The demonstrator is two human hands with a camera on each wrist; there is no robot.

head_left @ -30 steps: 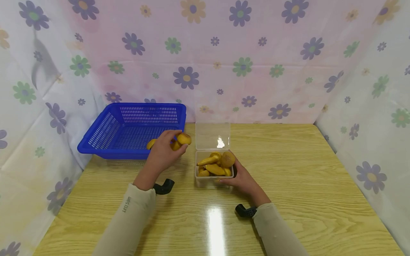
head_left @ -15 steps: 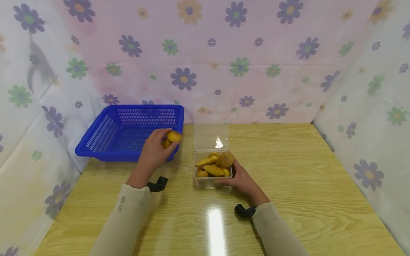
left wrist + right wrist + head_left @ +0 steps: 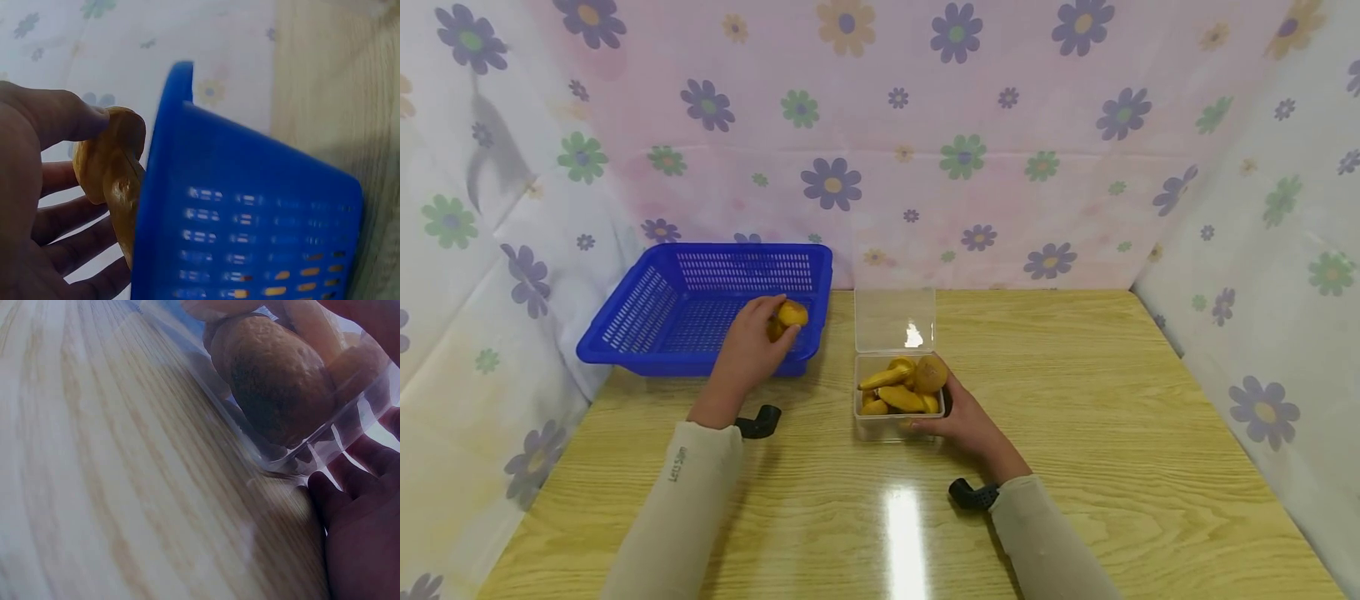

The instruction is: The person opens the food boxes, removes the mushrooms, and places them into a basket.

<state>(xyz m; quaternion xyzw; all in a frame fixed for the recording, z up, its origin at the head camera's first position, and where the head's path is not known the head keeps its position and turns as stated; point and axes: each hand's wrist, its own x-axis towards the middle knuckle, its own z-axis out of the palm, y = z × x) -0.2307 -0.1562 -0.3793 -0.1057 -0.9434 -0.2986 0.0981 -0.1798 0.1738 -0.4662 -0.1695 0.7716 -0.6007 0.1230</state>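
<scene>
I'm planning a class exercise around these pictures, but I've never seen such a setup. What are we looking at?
No robot here: a person works bare-handed. The wide picture comes from a head-worn camera, the two close ones from cameras on the wrists. On the wooden table are a blue basket and a clear box, its lid open, holding yellow-brown, mushroom-like pieces. The left hand holds at least one similar piece at the basket; the right hand grips the box.
</scene>
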